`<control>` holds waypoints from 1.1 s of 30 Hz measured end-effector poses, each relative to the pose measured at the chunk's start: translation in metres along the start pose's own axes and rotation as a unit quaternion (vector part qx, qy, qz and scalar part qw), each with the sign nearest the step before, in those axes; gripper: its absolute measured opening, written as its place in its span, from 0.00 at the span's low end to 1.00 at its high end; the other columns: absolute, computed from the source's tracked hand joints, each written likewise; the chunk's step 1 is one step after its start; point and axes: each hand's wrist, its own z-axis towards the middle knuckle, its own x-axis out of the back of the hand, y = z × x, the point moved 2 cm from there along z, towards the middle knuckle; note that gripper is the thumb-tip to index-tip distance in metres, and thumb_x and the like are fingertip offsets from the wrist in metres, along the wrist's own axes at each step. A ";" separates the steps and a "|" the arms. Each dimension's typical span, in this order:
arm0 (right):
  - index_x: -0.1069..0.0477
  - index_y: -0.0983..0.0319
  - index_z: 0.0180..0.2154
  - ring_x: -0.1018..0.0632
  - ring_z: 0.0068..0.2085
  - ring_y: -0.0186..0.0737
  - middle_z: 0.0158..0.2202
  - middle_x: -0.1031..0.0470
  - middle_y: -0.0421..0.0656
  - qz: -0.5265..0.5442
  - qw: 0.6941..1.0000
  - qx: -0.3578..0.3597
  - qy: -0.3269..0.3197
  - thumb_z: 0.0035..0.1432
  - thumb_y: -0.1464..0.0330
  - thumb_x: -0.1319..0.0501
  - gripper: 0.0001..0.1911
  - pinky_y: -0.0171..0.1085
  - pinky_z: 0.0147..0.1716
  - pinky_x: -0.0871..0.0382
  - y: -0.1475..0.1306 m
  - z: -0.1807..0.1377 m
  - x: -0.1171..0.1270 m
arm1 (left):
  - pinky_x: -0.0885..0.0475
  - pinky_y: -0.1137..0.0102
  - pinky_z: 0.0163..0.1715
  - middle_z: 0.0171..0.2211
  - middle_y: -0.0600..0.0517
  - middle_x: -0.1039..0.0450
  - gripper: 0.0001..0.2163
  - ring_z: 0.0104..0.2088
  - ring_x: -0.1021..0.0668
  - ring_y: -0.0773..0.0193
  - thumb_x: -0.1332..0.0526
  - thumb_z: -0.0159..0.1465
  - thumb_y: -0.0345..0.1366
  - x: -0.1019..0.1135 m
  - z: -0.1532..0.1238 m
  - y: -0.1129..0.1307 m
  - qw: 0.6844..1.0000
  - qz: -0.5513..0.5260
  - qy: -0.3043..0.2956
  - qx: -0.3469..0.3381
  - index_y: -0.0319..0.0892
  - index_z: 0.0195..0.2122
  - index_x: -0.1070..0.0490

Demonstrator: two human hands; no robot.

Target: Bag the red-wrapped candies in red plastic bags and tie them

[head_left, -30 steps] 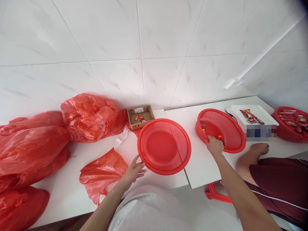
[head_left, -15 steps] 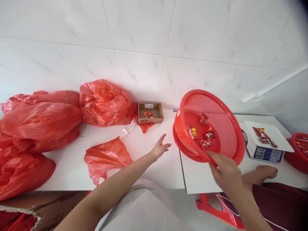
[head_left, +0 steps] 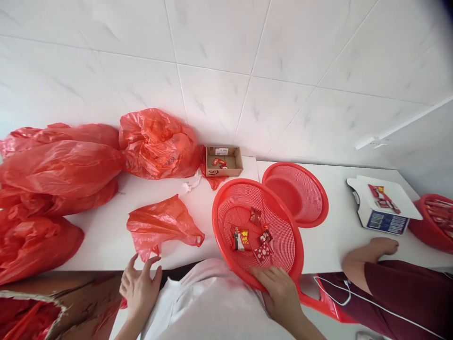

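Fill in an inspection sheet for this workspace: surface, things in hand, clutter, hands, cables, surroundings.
Surface: white tabletop.
Things in hand: red plastic mesh basket holding small red wrapped sweets; second red mesh basket behind it, nothing seen inside.
Clutter: full red plastic bags; flat red bag; small cardboard box; white scale.
Hands: right hand grips the basket rim; left hand open, holding nothing.
Cables: thin white cable on another person's sleeve.
Surroundings: white tiled wall.

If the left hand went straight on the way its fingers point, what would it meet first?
Most likely the crumpled red plastic bag on the white table, just beyond the left hand; its fingertips look close, though depth is unclear.
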 end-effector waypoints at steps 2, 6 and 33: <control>0.25 0.50 0.51 0.23 0.40 0.46 0.45 0.20 0.41 -0.041 0.998 -0.056 0.005 0.55 0.79 0.49 0.28 0.44 0.37 0.33 0.010 0.014 -0.010 | 0.45 0.40 0.56 0.69 0.43 0.62 0.19 0.67 0.50 0.33 0.45 0.63 0.50 -0.011 0.000 -0.006 0.999 0.017 -0.025 0.030 0.51 0.51 0.28; 0.25 0.56 0.51 0.25 0.46 0.48 0.49 0.22 0.43 -0.106 0.984 -0.141 -0.016 0.57 0.80 0.49 0.26 0.44 0.43 0.35 0.040 0.050 -0.034 | 0.43 0.38 0.54 0.70 0.38 0.69 0.29 0.67 0.53 0.27 0.44 0.60 0.56 -0.032 0.020 -0.009 0.992 -0.016 -0.082 0.092 0.52 0.61 0.38; 0.22 0.57 0.40 0.22 0.39 0.41 0.38 0.19 0.39 0.210 0.968 0.039 -0.131 0.52 0.72 0.36 0.12 0.39 0.42 0.29 -0.083 0.200 -0.060 | 0.38 0.75 0.21 0.18 0.62 0.42 0.13 0.18 0.37 0.72 0.35 0.47 0.40 0.089 0.067 0.082 0.868 -0.440 -0.229 0.028 0.44 0.25 0.39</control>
